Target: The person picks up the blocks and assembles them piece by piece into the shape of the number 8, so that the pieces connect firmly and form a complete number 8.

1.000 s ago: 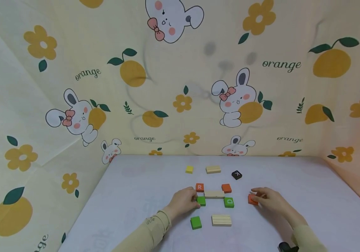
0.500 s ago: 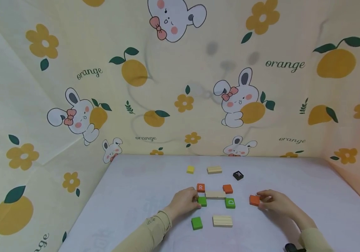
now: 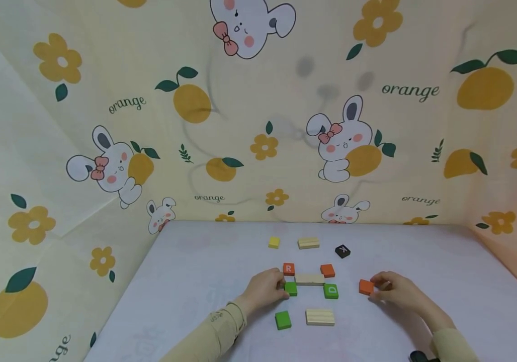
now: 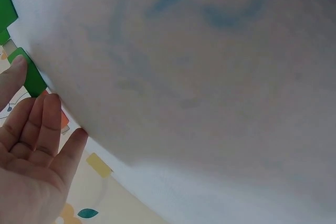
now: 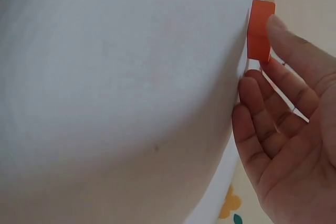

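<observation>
In the head view my left hand (image 3: 265, 290) pinches a green block (image 3: 290, 289) at its left side, thumb on the near edge and index finger on the far one. Its other fingers are bent in the left wrist view. At right, my right hand (image 3: 396, 290) pinches an orange block (image 3: 366, 287) by its right end. The right wrist view has the thumb on this orange block (image 5: 259, 30), a finger beneath, the others loosely curled. Between the hands lie a wooden strip (image 3: 310, 279), an orange R block (image 3: 288, 269), another orange block (image 3: 328, 270) and a green D block (image 3: 331, 291).
Nearer me are a green block (image 3: 283, 320) and a wooden plank (image 3: 320, 317). Farther back lie a yellow block (image 3: 274, 243), a wooden plank (image 3: 308, 243) and a black K block (image 3: 342, 251). A patterned cloth (image 3: 240, 151) rises behind the white table (image 3: 186, 281).
My right hand has shifted slightly rightward along the orange block, which shows more of its top. The left hand stays at the green block. The head view has drifted a little.
</observation>
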